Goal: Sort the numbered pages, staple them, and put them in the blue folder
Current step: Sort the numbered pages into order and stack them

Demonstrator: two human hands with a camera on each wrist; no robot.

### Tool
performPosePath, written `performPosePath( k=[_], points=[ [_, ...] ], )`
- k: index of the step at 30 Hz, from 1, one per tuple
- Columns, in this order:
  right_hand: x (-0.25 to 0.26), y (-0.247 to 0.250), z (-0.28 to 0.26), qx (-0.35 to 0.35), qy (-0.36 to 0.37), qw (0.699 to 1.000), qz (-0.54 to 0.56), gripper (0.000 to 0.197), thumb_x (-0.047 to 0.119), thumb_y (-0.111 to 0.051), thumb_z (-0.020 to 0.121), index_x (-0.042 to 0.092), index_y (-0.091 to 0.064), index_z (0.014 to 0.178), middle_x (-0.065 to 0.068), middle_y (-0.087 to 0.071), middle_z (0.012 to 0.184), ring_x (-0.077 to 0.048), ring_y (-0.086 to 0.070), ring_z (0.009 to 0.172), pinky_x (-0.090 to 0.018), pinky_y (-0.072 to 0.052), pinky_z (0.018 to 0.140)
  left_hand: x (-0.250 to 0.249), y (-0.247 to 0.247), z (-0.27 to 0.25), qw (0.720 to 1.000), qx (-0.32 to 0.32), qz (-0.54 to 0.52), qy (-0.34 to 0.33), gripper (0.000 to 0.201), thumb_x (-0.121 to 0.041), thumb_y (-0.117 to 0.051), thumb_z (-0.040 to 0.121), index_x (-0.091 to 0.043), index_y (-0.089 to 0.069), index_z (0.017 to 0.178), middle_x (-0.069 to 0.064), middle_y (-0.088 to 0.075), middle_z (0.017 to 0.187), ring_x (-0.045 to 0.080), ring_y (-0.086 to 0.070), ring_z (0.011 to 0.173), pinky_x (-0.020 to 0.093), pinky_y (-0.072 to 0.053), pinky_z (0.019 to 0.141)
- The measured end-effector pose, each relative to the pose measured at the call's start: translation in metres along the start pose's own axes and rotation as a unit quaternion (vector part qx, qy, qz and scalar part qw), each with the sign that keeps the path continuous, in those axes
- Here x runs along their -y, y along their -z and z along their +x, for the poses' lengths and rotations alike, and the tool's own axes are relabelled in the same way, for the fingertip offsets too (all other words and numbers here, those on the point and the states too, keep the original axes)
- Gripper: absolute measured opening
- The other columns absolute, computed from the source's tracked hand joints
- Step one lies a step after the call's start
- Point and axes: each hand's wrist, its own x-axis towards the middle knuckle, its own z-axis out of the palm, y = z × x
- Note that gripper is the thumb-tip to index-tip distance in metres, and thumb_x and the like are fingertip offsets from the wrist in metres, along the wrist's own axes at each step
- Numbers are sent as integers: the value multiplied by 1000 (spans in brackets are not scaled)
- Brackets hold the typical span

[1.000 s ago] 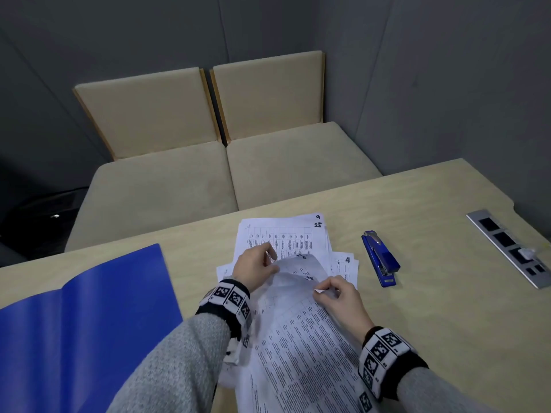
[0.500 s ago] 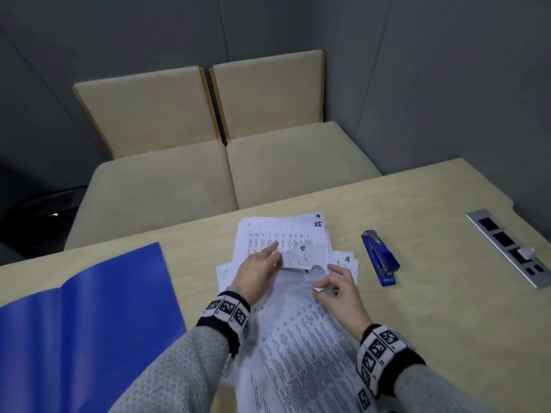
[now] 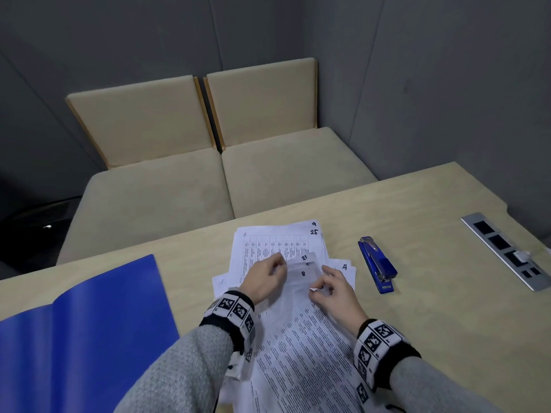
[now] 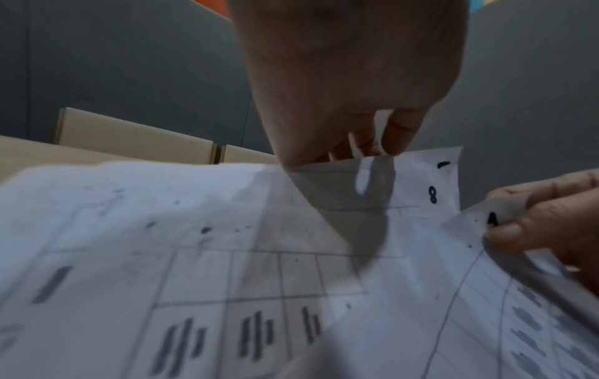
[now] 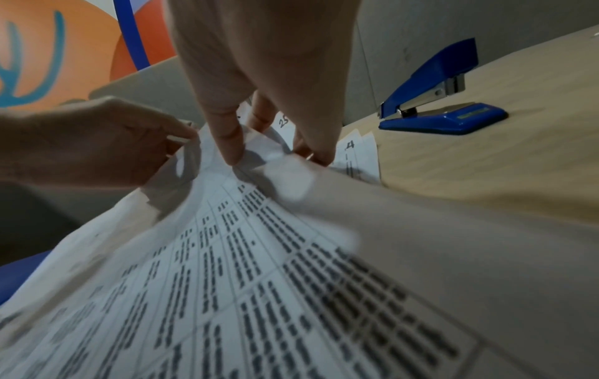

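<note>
A loose pile of numbered pages [image 3: 269,244] lies mid-table, with corners marked 9, 25, 21, 8 and 4 showing. My left hand [image 3: 281,265] pinches the lifted top edge of the page marked 8 [image 4: 432,195], fingers curled over it. Just to its right, my right hand [image 3: 320,286] pinches the corner of another printed sheet [image 5: 227,256] that runs back toward me. The open blue folder [image 3: 89,323] lies flat at the left. A blue stapler [image 3: 377,265] sits right of the pile, untouched.
A metal socket strip [image 3: 507,251] is set into the table [image 3: 432,308] at the far right. Two beige cushioned seats [image 3: 226,180] stand beyond the table's far edge, against grey walls.
The curled sheet raised between my hands a second ago has dropped. My left hand has leafed on through the corners, exposing first 21 and now 8. My right hand has barely shifted.
</note>
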Motion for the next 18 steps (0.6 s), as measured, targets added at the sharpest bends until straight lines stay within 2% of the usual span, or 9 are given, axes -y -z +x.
performPosePath(
  k=[2, 4, 7, 9, 10, 11, 13, 15, 18],
  points=[
    [3, 1, 3, -4, -4, 1000, -2, 20, 7, -71, 78, 22, -60, 69, -1, -53, 113, -13, -53, 106, -20, -39, 88, -5, 0, 10, 1000, -11, -2, 5, 19, -34, -36, 84, -21, -49, 79, 4, -62, 81, 22, -52, 75, 33, -39, 70],
    [3, 1, 3, -16, -9, 1000, 1, 21, 8, -70, 79, 22, -59, 69, -4, -55, 96, -10, -54, 88, -18, -37, 75, -6, 0, 24, 998, -51, 37, 4, 18, -23, -38, 93, -17, -53, 99, 6, -63, 102, 22, -55, 85, 31, -40, 72],
    [-1, 0, 1, -30, -26, 999, 23, 18, 8, -69, 80, 20, -59, 70, -2, -54, 88, -6, -51, 82, -16, -36, 71, 3, 9, 48, 972, -108, 210, -2, 45, -7, -44, 90, -17, -39, 134, 5, -42, 138, 26, -47, 114, 36, -43, 87],
    [-3, 0, -1, -33, -34, 998, 38, 17, 8, -69, 80, 18, -59, 71, -2, -53, 88, -10, -51, 82, -19, -37, 73, 12, 19, 59, 944, -74, 322, 30, 63, -10, -48, 88, -23, -24, 145, 1, -28, 150, 29, -27, 135, 49, -27, 108],
    [-4, 0, -2, -33, -34, 998, 41, 17, 8, -69, 80, 17, -60, 71, -1, -53, 88, -9, -51, 81, -18, -37, 73, 16, 24, 62, 933, -52, 355, 43, 63, -15, -49, 89, -26, -24, 145, 0, -28, 150, 28, -22, 139, 55, -16, 112],
    [-4, 0, -3, -31, -33, 998, 40, 16, 7, -69, 80, 16, -60, 72, -1, -52, 88, -6, -50, 79, -15, -36, 71, 20, 29, 64, 925, -41, 374, 43, 58, -19, -50, 89, -27, -29, 142, 0, -34, 146, 27, -23, 138, 57, -9, 112],
    [-3, 1, -4, -27, -26, 999, 29, 14, 6, -69, 81, 14, -60, 73, 0, -52, 86, -1, -48, 75, -9, -36, 67, 27, 39, 63, 920, -64, 387, 5, 39, -24, -55, 88, -24, -47, 125, 2, -51, 126, 26, -41, 125, 56, -12, 112],
    [-2, 0, -4, -24, -18, 999, 20, 15, 6, -68, 82, 15, -59, 74, 1, -52, 85, 0, -48, 75, -6, -36, 67, 31, 48, 58, 918, -111, 379, -47, 23, -23, -66, 81, -17, -58, 102, 3, -59, 100, 27, -57, 99, 51, -28, 105],
    [0, -2, -4, -21, -21, 999, 24, 14, 7, -68, 82, 14, -59, 75, 1, -51, 85, -1, -48, 75, -8, -36, 67, 34, 58, 43, 919, -136, 357, -100, 26, -15, -82, 66, -14, -57, 74, 1, -58, 69, 25, -59, 64, 43, -46, 79]
  ],
)
